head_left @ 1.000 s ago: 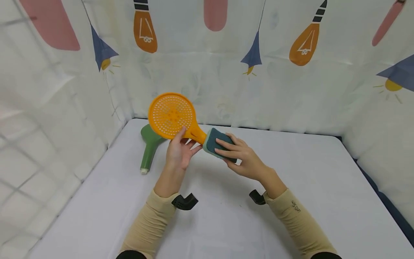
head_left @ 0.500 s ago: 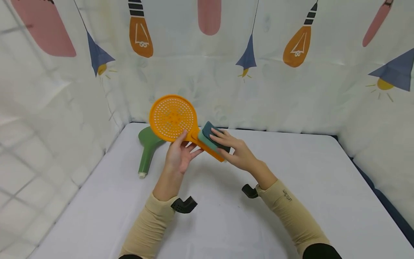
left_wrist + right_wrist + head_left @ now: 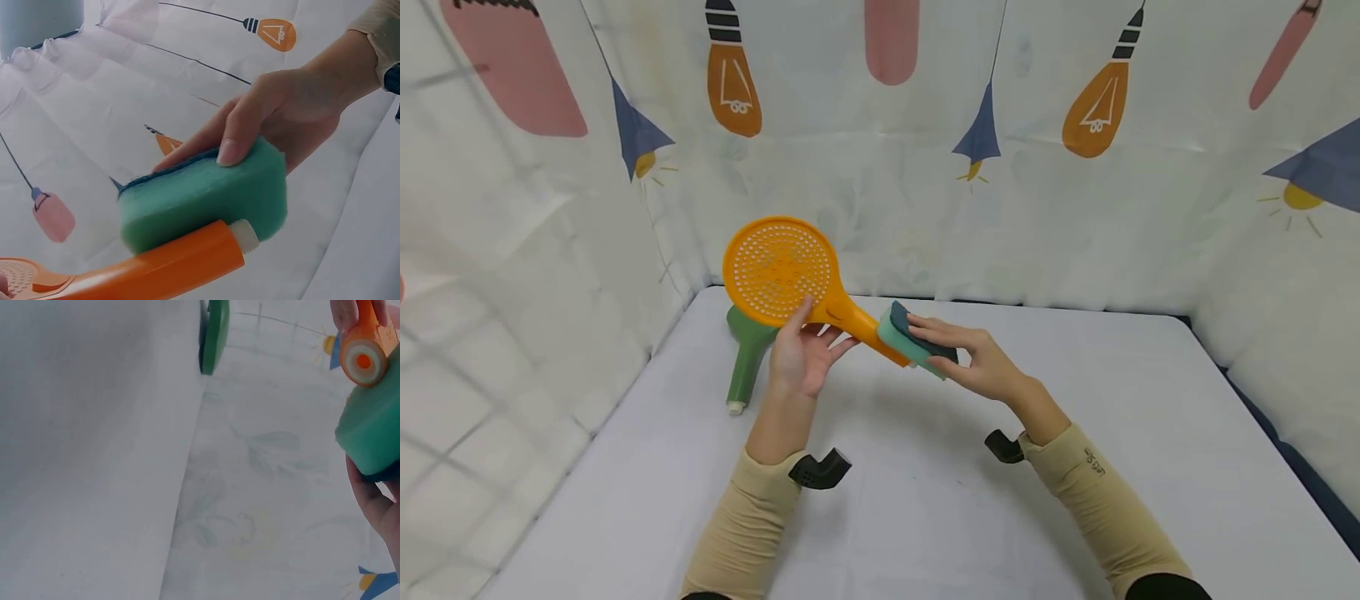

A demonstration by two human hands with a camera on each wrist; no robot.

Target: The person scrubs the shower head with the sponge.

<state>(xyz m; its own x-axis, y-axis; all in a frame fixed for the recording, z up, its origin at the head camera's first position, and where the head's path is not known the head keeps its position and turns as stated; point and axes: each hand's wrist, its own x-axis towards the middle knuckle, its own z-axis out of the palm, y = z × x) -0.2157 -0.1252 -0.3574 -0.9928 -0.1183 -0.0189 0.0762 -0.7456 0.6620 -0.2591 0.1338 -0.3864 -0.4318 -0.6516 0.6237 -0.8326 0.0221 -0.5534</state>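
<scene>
An orange shower head point(image 3: 842, 312) with a round perforated face is held up above the table. My left hand point(image 3: 801, 354) grips it near the neck, thumb on the front. In my right hand point(image 3: 988, 362) is a sponge point(image 3: 904, 340), light green with a dark scouring side. The light green side of the sponge point(image 3: 200, 200) lies along the lower handle, by its white threaded end point(image 3: 245, 235) in the left wrist view. Thumb and fingers pinch the sponge at its sides and dark back. Only part of it shows in the right wrist view.
A green shower head point(image 3: 747, 362) lies on the white table point(image 3: 895, 517) at the back left, partly behind the orange one. Patterned white curtains point(image 3: 880, 183) stand along the back and sides of the table.
The sponge first slid up the orange handle towards the neck, then back down to its end. The orange shower head has shifted slightly left with my left hand.
</scene>
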